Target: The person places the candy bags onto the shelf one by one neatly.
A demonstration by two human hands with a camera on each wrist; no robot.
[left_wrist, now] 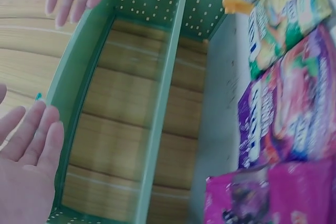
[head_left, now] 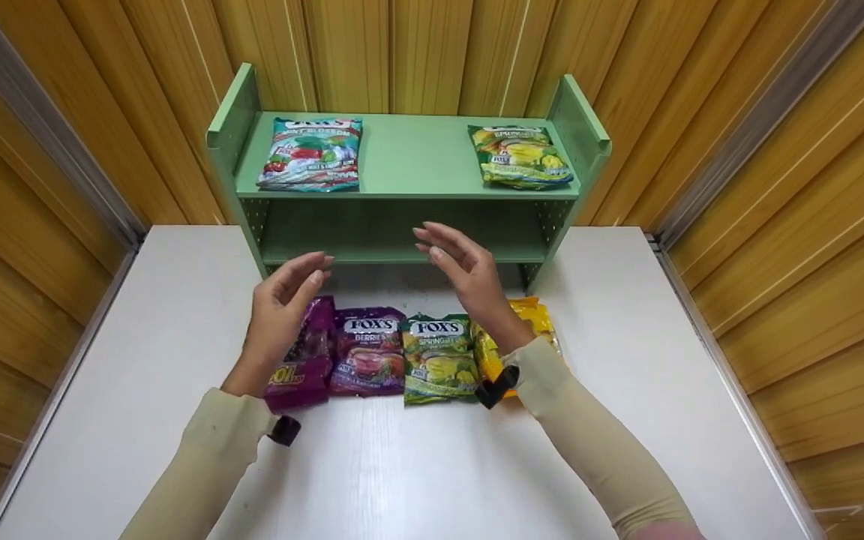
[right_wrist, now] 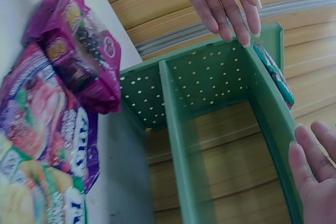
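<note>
green shelf (head_left: 413, 154): top-tier yellow-green packet (head_left: 523, 159), upper right, shows in head view alone; left hand (head_left: 278, 304) and right hand (head_left: 469, 274) near centre, fingers relaxed, slightly parted.

A magenta bag (head_left: 313, 367), purple bag (head_left: 368, 356), green bag (head_left: 439, 361) and yellow bag (head_left: 488, 356), all 4 printed, lie in a row on the table (head_left: 372, 465).
</note>
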